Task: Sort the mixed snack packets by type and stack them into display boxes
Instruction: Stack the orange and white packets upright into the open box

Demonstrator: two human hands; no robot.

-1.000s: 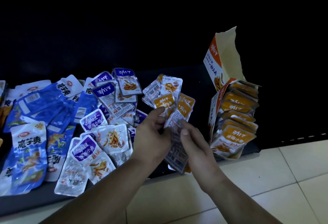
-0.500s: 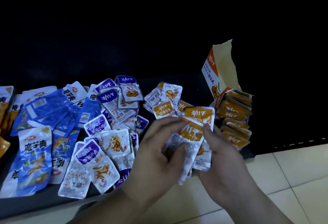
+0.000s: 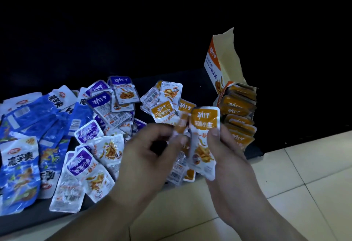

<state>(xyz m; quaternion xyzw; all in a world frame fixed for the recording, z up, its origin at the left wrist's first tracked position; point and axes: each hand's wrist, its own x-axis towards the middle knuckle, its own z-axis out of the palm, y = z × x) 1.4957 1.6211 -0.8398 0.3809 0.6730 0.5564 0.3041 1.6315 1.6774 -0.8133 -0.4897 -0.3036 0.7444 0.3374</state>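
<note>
Right hand (image 3: 226, 160) pinches orange packet (image 3: 204, 124); left hand (image 3: 146, 156) pinches blurred packet (image 3: 180, 126) beside.

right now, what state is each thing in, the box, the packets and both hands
display box, open, torn flap raised
boxed orange packets, stacked inside the display box
held orange packets, bunched between both hands, off the surface
loose orange packets, lying unsorted, overlapping
purple packets, loose heap, not boxed
blue packets, loose heap, not boxed
left hand, pinches the held orange packets
right hand, grips the held orange packets
</note>
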